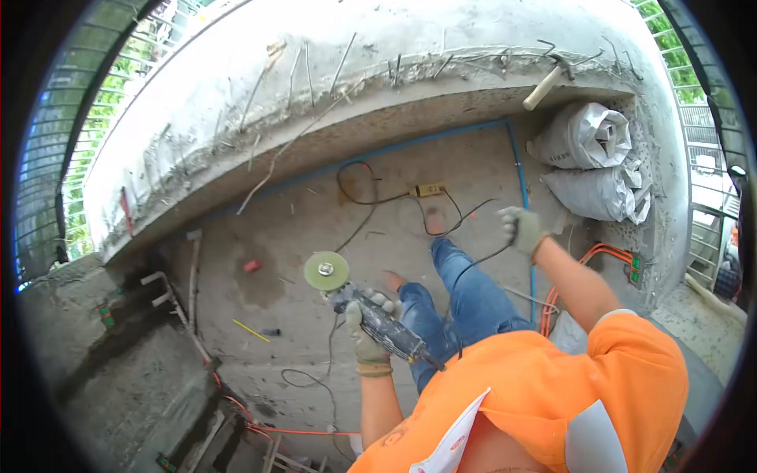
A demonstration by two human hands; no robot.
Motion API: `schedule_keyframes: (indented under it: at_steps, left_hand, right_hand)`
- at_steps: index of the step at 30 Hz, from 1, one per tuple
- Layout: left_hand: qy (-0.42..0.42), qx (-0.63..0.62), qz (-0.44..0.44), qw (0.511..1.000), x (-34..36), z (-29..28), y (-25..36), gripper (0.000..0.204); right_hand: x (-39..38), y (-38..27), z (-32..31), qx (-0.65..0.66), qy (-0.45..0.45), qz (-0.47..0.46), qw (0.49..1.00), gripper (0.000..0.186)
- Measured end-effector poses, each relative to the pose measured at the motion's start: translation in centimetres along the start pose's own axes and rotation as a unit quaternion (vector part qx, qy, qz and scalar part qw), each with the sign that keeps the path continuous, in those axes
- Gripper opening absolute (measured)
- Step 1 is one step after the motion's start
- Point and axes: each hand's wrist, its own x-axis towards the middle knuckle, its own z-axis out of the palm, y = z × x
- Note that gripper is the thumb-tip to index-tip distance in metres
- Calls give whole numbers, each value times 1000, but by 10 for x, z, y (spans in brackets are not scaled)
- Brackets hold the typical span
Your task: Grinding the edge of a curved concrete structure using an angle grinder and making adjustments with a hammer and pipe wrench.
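Note:
My left hand (365, 337), in a pale work glove, is wrapped round the dark, dusty body of an angle grinder (388, 329). A greenish-yellow disc (326, 271) with a metal nut at its centre points away from me. My right hand (520, 229), also gloved, is raised to the right of my knees with its fingers closed on a black power cord (482, 258). That cord runs down past my leg toward the grinder's rear end. Beyond my feet, a yellow extension socket (426, 190) lies on the floor with black cables looping from it.
A claw hammer (544, 87) rests on the concrete ledge among bent rebar stubs (343, 63). Rolled white sacks (587, 135) are stacked at right. Blue pipe (520, 169) edges the floor; orange conduits (583, 256) and grey pipes (193, 276) stand at the sides. A loose cable (307, 378) loops at left.

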Motion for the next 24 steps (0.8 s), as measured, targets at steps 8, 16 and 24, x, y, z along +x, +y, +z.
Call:
schedule_keyframes:
  at_steps: [8, 16, 24]
  left_hand:
    - [-125, -17, 78, 989, -10, 140, 3, 43]
    - [-74, 52, 89, 992, 23, 182, -35, 28]
    - [-8, 155, 157, 975, 53, 200, -41, 25]
  right_hand:
    - [-53, -129, -243, -380, 331, -161, 849, 23]
    - [-197, -70, 81, -451, -125, -392, 792, 44]
    - [-251, -25, 175, -515, -210, -46, 830, 70]
